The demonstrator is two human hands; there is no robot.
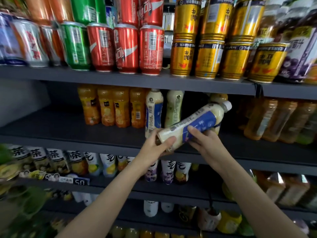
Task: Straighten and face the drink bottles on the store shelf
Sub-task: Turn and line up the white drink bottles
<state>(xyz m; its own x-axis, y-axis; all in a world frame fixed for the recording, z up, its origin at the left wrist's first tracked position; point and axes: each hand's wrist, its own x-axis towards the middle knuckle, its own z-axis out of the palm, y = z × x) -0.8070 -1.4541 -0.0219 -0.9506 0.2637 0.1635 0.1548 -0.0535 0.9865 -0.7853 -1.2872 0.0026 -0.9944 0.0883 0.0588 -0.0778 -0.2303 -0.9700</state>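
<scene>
A cream-coloured plastic drink bottle with a blue label and white cap (193, 125) is held tilted, cap up toward the right, just in front of the dark grey middle shelf's front edge (68, 140). The left hand (157, 146) curls its grip round the base; the right hand (204, 143) seems to pinch the label.

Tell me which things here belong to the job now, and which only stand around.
In the job: tilted cream bottle with blue label; left hand; right hand; upright cream bottles behind.
Only standing: red cans; gold cans; orange juice bottles.
</scene>
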